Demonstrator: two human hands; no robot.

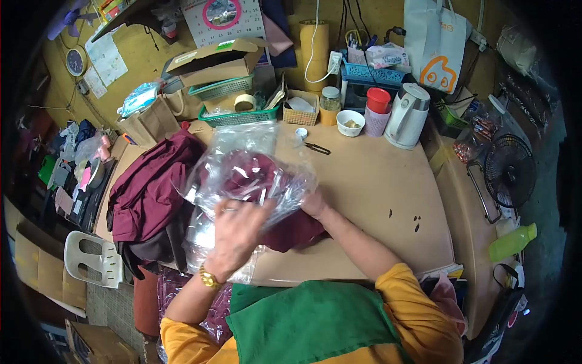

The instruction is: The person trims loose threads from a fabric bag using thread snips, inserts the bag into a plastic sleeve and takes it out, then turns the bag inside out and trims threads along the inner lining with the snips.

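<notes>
A clear plastic bag [285, 194] lies over a folded maroon garment [291, 232] on the tan table [370, 200]. At the bag's near left part is my left hand [237, 229], slightly blurred, its fingers bent against the plastic; whether they grip it is unclear. My right hand [314, 204] is closed at the bag's right edge, pinching the plastic. More clear plastic bags [245, 136] lie flat beneath and behind. To the left, a pile of maroon garments [151, 191] hangs over the table's edge.
Small black snips [317, 148] lie behind the bag. Along the back stand a green basket [239, 118], a white bowl [350, 123], a red-lidded cup [377, 109] and a kettle [408, 115]. A black fan [509, 171] is at the right, a white stool [94, 258] at the left.
</notes>
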